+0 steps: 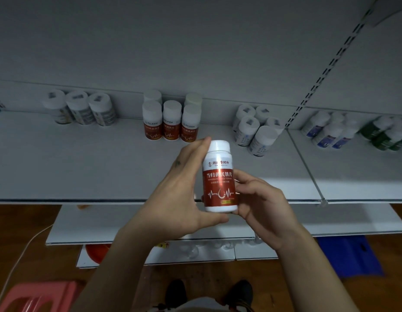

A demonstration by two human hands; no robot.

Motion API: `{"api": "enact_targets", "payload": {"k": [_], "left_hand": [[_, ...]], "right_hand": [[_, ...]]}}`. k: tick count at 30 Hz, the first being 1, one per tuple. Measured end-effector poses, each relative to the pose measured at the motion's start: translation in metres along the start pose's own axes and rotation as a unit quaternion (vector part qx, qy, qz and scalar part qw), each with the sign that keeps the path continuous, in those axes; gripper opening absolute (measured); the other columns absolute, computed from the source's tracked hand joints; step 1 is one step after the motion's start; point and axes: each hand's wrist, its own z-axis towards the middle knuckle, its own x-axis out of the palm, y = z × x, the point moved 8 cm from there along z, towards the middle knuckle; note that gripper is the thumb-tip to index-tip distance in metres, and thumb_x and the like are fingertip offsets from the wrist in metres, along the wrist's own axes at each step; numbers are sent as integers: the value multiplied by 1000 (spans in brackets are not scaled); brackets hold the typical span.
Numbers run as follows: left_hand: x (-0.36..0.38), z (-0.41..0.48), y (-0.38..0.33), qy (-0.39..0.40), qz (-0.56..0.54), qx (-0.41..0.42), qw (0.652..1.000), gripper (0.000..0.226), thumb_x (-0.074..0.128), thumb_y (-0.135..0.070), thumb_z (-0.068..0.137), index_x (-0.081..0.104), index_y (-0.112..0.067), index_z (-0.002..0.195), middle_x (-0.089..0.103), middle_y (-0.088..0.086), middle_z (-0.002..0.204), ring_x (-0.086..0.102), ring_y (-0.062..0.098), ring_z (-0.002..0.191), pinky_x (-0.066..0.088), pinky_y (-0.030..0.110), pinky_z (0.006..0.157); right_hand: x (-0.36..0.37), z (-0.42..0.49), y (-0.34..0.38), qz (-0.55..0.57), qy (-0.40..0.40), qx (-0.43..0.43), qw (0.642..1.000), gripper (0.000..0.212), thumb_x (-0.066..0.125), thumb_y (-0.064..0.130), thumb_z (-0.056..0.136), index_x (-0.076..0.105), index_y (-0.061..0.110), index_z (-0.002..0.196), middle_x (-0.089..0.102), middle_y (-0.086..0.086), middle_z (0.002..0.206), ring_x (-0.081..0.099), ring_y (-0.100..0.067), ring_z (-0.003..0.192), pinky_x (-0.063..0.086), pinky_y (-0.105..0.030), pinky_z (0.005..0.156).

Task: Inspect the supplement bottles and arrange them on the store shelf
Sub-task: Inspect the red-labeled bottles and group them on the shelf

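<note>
Red-label bottle [219, 183] upright, cap at twelve o'clock, left hand [184, 192] and right hand [261, 206] both wrapped round it; matching row [170, 126] sits at eleven o'clock, left hand nearer.

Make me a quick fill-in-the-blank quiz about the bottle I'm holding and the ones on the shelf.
1. The left hand and right hand hold a bottle whose label is ___.
2. Its cap is coloured ___.
3. On the shelf, the front row of matching bottles numbers ___.
4. The green bottles stand at the shelf's far ___.
Missing words: red; white; three; right.
</note>
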Motion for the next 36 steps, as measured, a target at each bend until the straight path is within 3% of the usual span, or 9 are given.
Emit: {"api": "enact_targets", "payload": {"k": [6, 9, 18, 21, 25, 28, 30, 32, 36], "left_hand": [[-4, 2, -8, -24, 28, 43, 998, 125, 88, -37, 66, -2, -41, 152, -2, -35, 153, 6, -13, 142, 16, 7, 112], [-7, 1, -9, -30, 43, 55, 997, 124, 87, -38, 66, -3, -41, 152, -3, -34, 155, 4, -11, 143, 16, 12, 113], [-9, 4, -7, -22, 56, 59, 996, 126, 84, -38, 70, -13, -45, 149, -10, -33, 154, -4, -16, 141, 6, 0, 109], [-7, 4, -3, -14, 58, 48, 997, 127, 83, -31, 73, -19, -45, 147, -11, -25, 155, 0, -13, 140, 12, 3, 108], [-8, -1, 0, -23, 59, 41, 997, 133, 84, -36, 69, -23, -40, 148, -13, -23, 152, -3, -3, 145, 15, 14, 114], [-10, -5, -1, -33, 53, 24, 998, 137, 86, -38, 64, -25, -47, 144, -13, -29, 150, 17, 5, 141, 31, 23, 113], [-11, -7, -2, -38, 58, 13, 998, 137, 86, -36, 64, -27, -55, 139, -11, -32, 145, 34, 8, 132, 44, 27, 104], [-13, -9, -2, -54, 57, 6, 997, 136, 87, -36, 62, -22, -53, 142, -3, -29, 145, 40, 1, 126, 48, 21, 96], [-21, -9, 0, -98, 26, -18, 995, 136, 92, -40, 53, -2, -40, 152, 16, -22, 143, 31, -19, 123, 34, -3, 90]], "right_hand": [[2, 1, 7, -39, -5, -27, 999, 56, 54, 4, 74, 57, 7, 130, 57, -37, 122, 45, -59, 120, 32, -64, 106], [4, 1, 11, -48, 7, -32, 998, 58, 55, 4, 74, 56, 9, 132, 58, -34, 123, 45, -57, 121, 34, -62, 105], [12, 6, 15, -52, 36, -37, 997, 55, 60, 4, 74, 58, 9, 129, 65, -26, 116, 62, -37, 103, 48, -44, 90], [14, 9, 14, -85, 17, -39, 995, 55, 66, 4, 70, 60, 8, 124, 68, -22, 112, 66, -28, 95, 53, -34, 82], [24, 11, 10, -137, 33, -31, 990, 52, 77, 10, 66, 66, 8, 116, 72, -16, 104, 69, -24, 94, 55, -33, 84], [30, 11, 10, -182, 35, -31, 982, 44, 86, 8, 62, 70, 10, 103, 75, -5, 91, 70, -16, 85, 54, -22, 74], [32, 11, 8, -189, 42, -26, 981, 46, 83, 13, 60, 69, 11, 104, 75, -2, 88, 71, -11, 81, 52, -17, 69], [32, 13, 8, -165, 55, -17, 985, 43, 81, 19, 71, 68, 12, 111, 75, -4, 98, 71, -13, 89, 53, -19, 73], [24, 16, 4, -32, 93, 23, 995, 39, 58, 27, 91, 65, 6, 123, 65, -22, 123, 60, -34, 117, 50, -42, 101]]}}
